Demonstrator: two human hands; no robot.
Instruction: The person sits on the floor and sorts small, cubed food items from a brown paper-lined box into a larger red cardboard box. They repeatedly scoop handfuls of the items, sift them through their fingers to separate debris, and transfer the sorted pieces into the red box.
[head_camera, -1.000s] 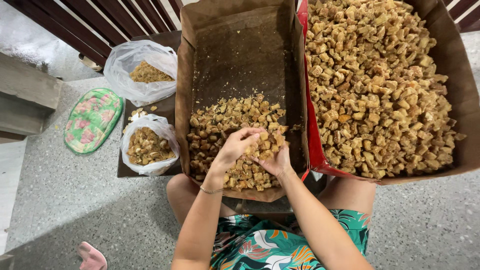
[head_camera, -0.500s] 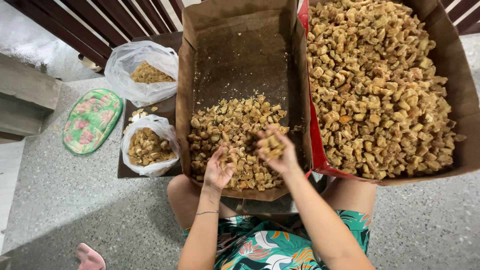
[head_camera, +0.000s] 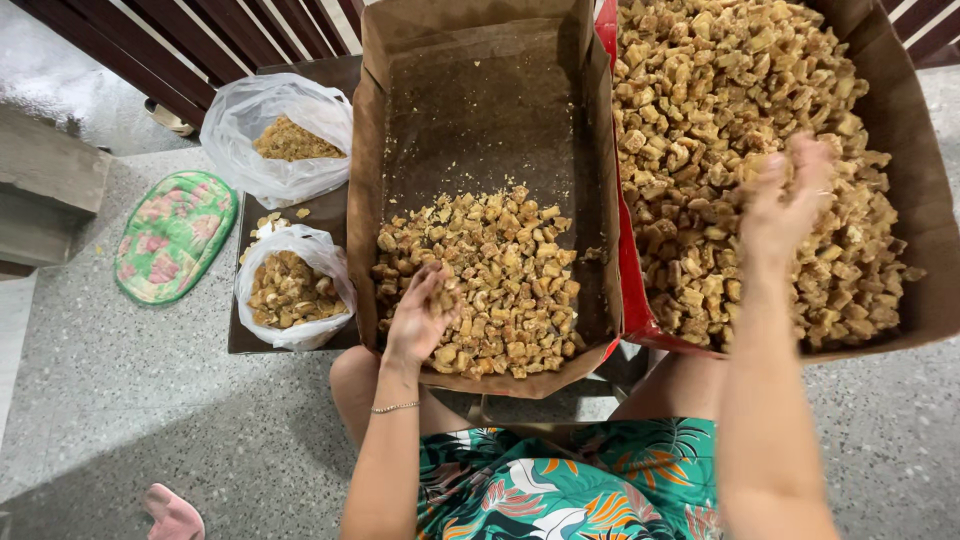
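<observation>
A speckled grey floor (head_camera: 150, 420) carries a green floral mat (head_camera: 172, 235) and a pink slipper (head_camera: 172, 512).

Home porch floor: speckled terrazzo (head_camera: 150, 400), dark wooden railing (head_camera: 200, 50), floral mat (head_camera: 172, 235).

Thin wrist chain (head_camera: 394, 407), teal leaf-print dress (head_camera: 540, 485)

The right hand (head_camera: 785, 205) left the near-centre box (head_camera: 590, 200), where both hands had met over the heap of brown chunks (head_camera: 490, 285), and moved across the red dividing edge (head_camera: 625, 250) to a position above the full right-hand box (head_camera: 900, 150). It appeared raised and blurred, fingers spread over the pieces there. The left hand (head_camera: 418, 322) shifted slightly leftward and lay cupped in the small heap, fingers among the chunks.
</observation>
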